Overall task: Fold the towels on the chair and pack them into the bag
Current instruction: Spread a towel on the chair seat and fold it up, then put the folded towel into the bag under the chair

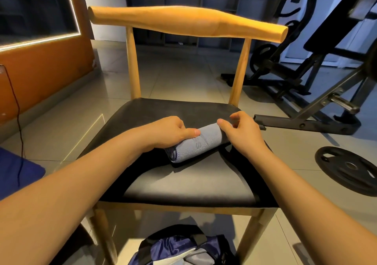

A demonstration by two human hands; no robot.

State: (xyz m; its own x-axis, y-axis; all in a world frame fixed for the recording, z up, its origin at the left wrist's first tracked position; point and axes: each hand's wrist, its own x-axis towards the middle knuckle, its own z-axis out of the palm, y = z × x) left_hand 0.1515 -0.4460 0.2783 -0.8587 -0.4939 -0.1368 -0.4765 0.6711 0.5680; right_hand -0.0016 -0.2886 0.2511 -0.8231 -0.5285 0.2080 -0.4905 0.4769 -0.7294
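A grey-blue towel (201, 142), rolled into a short tube, lies on the black seat of a wooden chair (183, 185). My left hand (169, 132) grips the roll's left part, thumb laid along its top. My right hand (242, 130) holds the roll's right end, thumb on the cloth and fingers curled above it. On the floor under the chair's front edge sits a dark blue and grey bag (179, 246), its top open toward me; only part of it shows.
A black weight plate (346, 168) lies on the tiled floor at the right. Gym machines (306, 70) stand behind it. An orange wall panel (40, 70) and a hanging black cable (18, 121) are at the left, above a blue mat (14, 173).
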